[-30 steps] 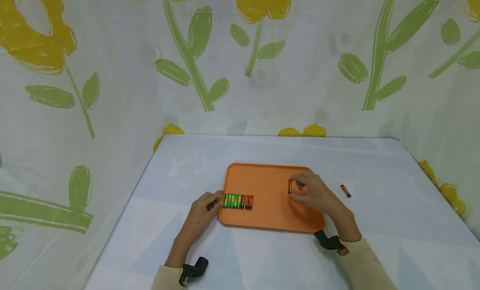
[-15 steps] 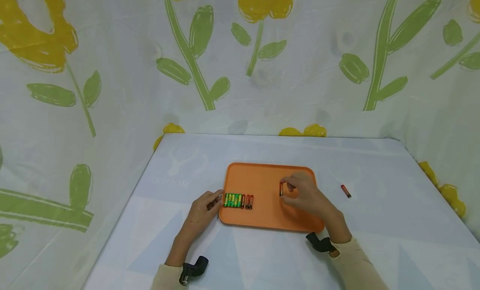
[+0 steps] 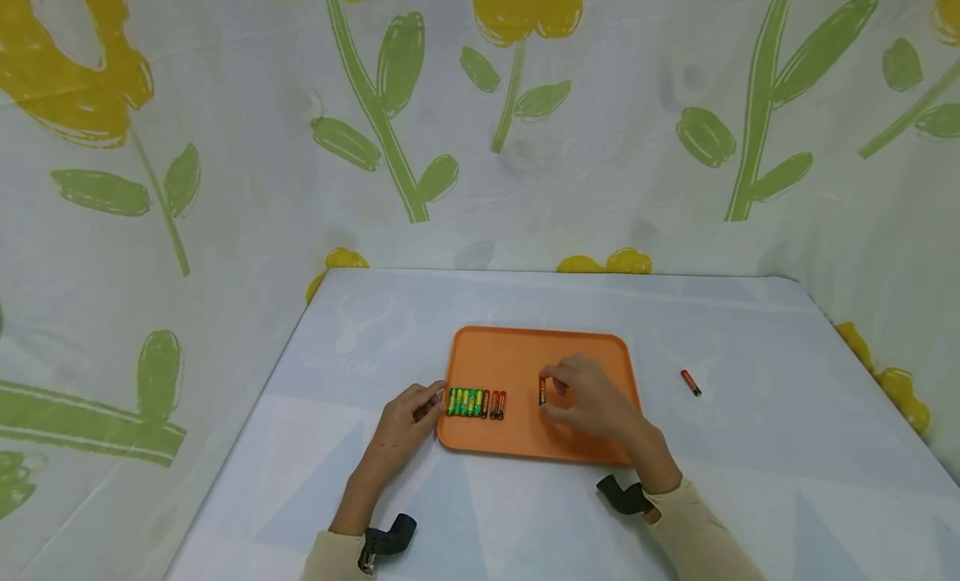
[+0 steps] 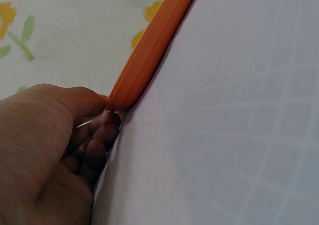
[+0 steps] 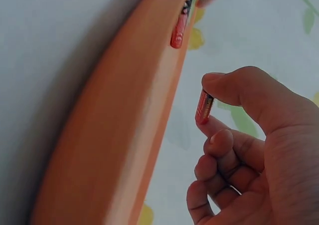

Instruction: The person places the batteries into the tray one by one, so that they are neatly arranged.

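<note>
My right hand (image 3: 588,398) pinches a red and black battery (image 3: 542,390) by its ends between thumb and finger. In the right wrist view the held battery (image 5: 204,107) is above the orange tray (image 3: 517,360), apart from its surface. At the tray's left edge my left hand (image 3: 407,423) grips the rim, its thumb on top and fingers curled below in the left wrist view. Beside that hand, a row of batteries lies side by side on the tray: several green ones (image 3: 465,402) at the left, then red and black ones (image 3: 495,405) at the right.
One more red battery (image 3: 691,383) lies on the pale patterned table (image 3: 750,339), right of the tray. A flower-printed curtain (image 3: 600,147) stands behind and at the sides of the table. Each wrist wears a black camera mount.
My right hand has moved left over the tray, carrying the battery closer to the row. The left hand stays on the tray's rim.
</note>
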The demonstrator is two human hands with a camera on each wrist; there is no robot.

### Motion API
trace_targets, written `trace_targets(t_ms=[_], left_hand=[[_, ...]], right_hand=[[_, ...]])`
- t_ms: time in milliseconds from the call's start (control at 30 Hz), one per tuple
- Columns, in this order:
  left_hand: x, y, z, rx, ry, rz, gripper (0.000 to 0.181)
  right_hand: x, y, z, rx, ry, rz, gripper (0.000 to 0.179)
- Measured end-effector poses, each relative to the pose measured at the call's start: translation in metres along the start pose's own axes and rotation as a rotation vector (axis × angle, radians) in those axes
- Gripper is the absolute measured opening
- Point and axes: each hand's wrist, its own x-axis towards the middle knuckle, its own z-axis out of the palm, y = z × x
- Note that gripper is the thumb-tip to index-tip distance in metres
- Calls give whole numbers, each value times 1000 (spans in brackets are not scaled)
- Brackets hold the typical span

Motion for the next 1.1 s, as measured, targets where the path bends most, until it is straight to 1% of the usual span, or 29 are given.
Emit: trace_targets(t_ms=[100, 233, 433, 667, 967, 1100], left_hand=[[0, 0, 0, 6, 5, 15, 39], [0, 1, 0, 19, 9, 37, 39], [1, 2, 0, 23, -4, 8, 39], [0, 0, 1, 11, 17, 45, 39], [1, -1, 0, -1, 7, 23, 39], [0, -1, 0, 11, 6, 38, 39]], right_hand=[[1, -5, 4, -5, -27, 19, 29], [2, -11, 9, -13, -39, 35, 31], [4, -19, 15, 1, -36, 33, 28], [6, -23, 25, 8, -51, 56, 32], [9, -29, 32, 5, -57, 83, 34], [9, -31, 35, -1, -42, 86, 35]])
